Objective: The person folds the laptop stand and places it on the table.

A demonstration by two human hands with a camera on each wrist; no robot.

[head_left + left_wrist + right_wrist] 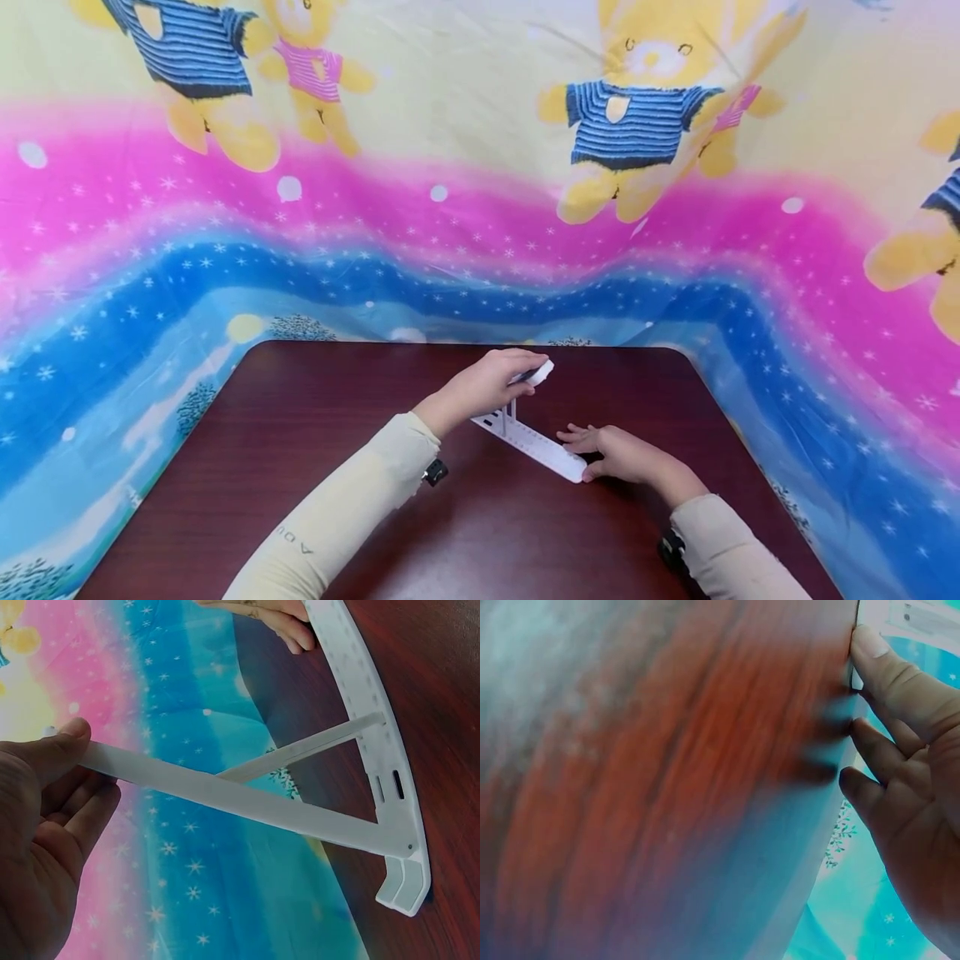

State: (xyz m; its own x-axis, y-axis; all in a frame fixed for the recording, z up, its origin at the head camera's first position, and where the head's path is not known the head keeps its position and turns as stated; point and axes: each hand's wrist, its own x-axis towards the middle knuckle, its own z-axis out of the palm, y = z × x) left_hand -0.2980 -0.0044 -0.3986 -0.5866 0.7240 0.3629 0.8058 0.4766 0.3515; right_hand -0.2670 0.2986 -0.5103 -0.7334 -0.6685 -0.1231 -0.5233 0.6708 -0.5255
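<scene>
From the head, one white stand [543, 452] sits on the dark table [322, 417]; your left hand [487, 383], clamped on its raised arm, blocks part of it, while your right hand [626, 454] reaches its base end, fingers apart. Left wrist: one diagonal strut [300, 750], two slots [398, 784], patterned cloth [172, 825] behind! Right wrist: blurred tabletop, your thumb [896, 679] beside white plastic.

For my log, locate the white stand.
In the head view, the white stand is on the table, just right of centre, between the left hand and right hand.
</scene>
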